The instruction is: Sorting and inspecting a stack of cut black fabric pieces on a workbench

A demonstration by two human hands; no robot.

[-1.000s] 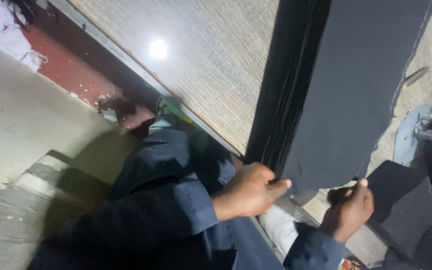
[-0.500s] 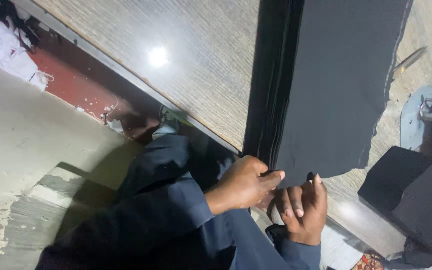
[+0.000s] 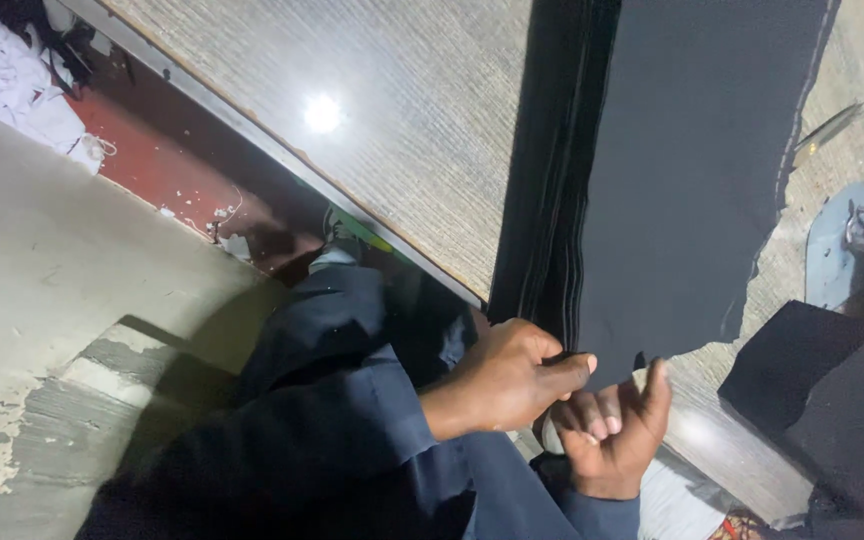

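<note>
Left hand pinches the near edge of the stacked black cloth on the table — right hand, just beneath, half-curled, holds nothing — likely separating a ply, needing a steady peel.

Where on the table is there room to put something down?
Bare table lies left of the dark cloth, up to the table's edge. A thin strip shows right of the cloth, by the scissors. It is crowded where the left hand and right hand meet the cloth.
</note>
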